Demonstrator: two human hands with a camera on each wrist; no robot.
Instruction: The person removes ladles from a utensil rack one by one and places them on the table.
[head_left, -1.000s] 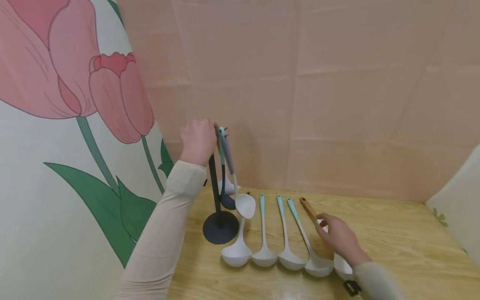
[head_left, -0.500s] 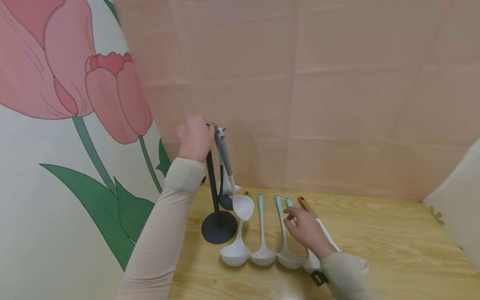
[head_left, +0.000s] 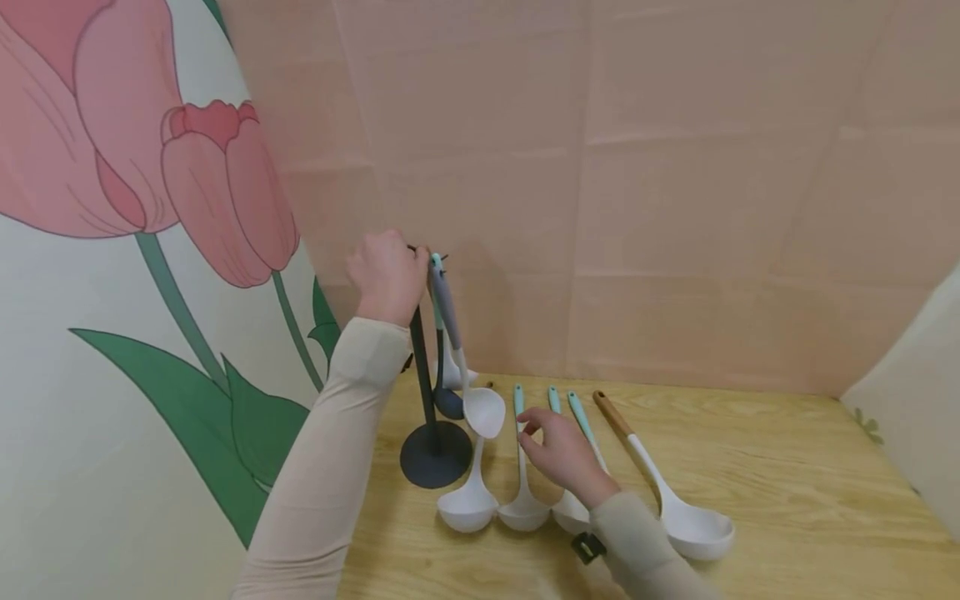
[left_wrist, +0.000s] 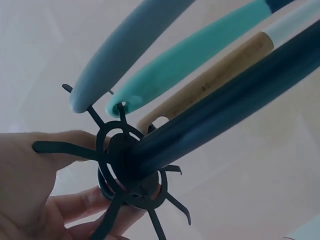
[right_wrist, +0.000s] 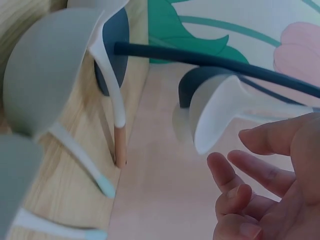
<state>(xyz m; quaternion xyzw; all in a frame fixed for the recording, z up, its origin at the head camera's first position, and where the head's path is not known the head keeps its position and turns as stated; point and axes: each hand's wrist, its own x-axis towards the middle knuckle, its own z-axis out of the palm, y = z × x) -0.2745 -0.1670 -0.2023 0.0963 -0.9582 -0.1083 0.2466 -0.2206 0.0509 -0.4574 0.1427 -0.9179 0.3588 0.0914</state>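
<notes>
My left hand (head_left: 390, 275) grips the top of a black utensil stand (head_left: 436, 460). In the left wrist view, its fingers reach round behind the hook ring (left_wrist: 102, 150). From the hooks hang a grey-handled white ladle (head_left: 483, 412), a dark ladle (head_left: 448, 406) with a teal handle, and a wooden-handled one (left_wrist: 220, 75). My right hand (head_left: 558, 450) hovers over the teal-handled ladles, fingers loosely bent and holding nothing. In the right wrist view, the hanging white ladle bowl (right_wrist: 212, 112) shows just beyond its fingertips.
On the wooden table (head_left: 810, 483) lie several white ladles in a row, among them a left one (head_left: 468, 508), a teal-handled one (head_left: 525, 510) and a wooden-handled one (head_left: 697, 529) at the right. A pink cloth wall (head_left: 712, 208) stands behind, and a tulip-patterned panel (head_left: 180, 400) at left.
My right hand has let go of the wooden-handled ladle at the right and moved left across the teal handles. The left hand keeps its grip on the stand.
</notes>
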